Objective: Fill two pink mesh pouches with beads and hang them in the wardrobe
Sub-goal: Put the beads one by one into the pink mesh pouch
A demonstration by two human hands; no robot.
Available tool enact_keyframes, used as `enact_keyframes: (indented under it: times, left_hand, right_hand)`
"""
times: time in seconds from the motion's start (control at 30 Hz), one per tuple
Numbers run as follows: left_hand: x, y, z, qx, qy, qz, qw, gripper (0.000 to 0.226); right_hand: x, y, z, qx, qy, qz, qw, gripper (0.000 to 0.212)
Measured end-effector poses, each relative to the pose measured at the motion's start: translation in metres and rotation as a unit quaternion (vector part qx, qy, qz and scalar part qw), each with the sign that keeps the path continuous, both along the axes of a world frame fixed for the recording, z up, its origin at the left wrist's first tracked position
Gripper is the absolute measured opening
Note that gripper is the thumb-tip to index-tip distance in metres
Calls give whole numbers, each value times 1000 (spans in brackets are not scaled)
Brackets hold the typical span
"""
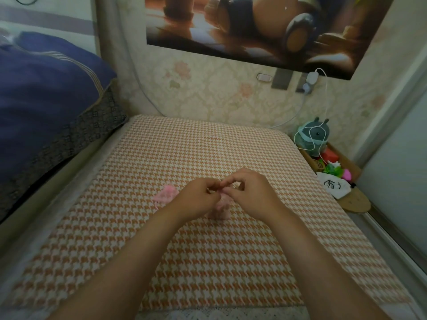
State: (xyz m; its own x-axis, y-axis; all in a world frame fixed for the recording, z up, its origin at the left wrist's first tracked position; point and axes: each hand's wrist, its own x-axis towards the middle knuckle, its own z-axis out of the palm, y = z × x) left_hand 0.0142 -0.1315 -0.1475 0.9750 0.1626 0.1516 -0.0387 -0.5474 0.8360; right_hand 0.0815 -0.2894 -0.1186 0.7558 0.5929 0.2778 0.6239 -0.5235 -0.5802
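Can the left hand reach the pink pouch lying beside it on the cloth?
Probably yes. The loose pouch lies just beside the left hand on bare cloth, nothing between them. But it and the right hand pinch the other pouch, so it must let go first.

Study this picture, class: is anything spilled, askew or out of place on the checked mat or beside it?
No spill shows on the mat. The left hand and right hand pinch one pink pouch; the second pouch lies left of them. Only oddity: a white cable draped over the plush toy.
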Motion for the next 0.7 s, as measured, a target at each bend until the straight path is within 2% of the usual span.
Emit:
enact_keyframes:
  times: [0.2, 0.3, 0.47, 0.6, 0.7]
  left_hand:
    - [4, 13, 5, 3, -7, 9, 1000, 24]
    - [11, 29, 4, 28, -20, 67, 997, 22]
    - [28, 47, -15, 79, -13, 139, 987, 29]
    - [43, 45, -36, 156, 0, 83, 984, 22]
    - [50, 43, -42, 175, 10, 37, 984, 15]
  right_hand:
    - [4, 1, -7, -102, 11, 2, 995, 19]
    - [6, 0, -7, -114, 11, -10, 993, 27]
    - [5, -3, -6, -99, 2, -11, 995, 24]
    - [12, -3, -11, -82, 8, -12, 996, 23]
    - [16, -1, -14, -66, 18, -6, 998, 25]
